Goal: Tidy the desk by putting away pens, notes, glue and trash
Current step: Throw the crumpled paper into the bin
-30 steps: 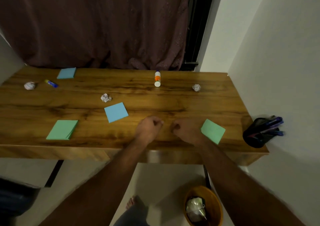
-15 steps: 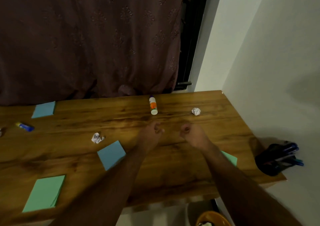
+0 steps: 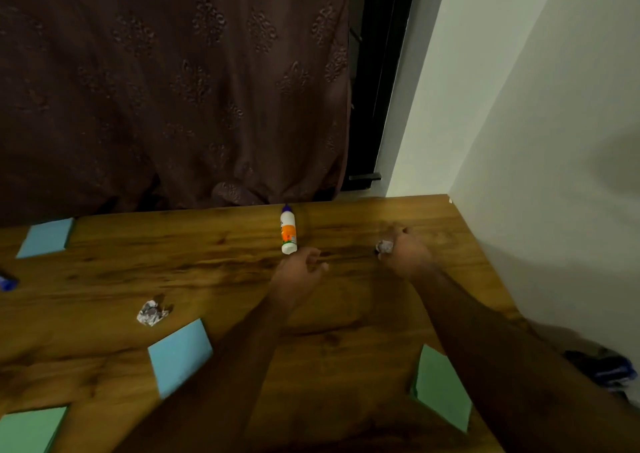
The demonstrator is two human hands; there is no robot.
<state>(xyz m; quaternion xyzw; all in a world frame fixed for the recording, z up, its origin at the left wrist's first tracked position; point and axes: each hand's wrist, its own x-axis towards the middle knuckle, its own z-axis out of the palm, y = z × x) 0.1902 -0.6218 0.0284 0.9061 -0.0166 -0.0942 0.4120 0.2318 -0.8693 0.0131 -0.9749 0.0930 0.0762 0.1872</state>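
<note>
While your right hand (image 3: 403,256) meets the far paper ball (image 3: 384,246), pinch it whole before you lift.

Its fingers look curled at the ball, but blur hides whether they truly hold it, so squeeze gently until the crumple is caught. Your left hand (image 3: 299,267) hangs loosely curled and holding nothing, just short of the glue bottle (image 3: 288,232) lying on the counter (image 3: 346,314); wrap round its body, not the cap. A second paper ball (image 3: 151,312) and the notes lie nearer you.
</note>
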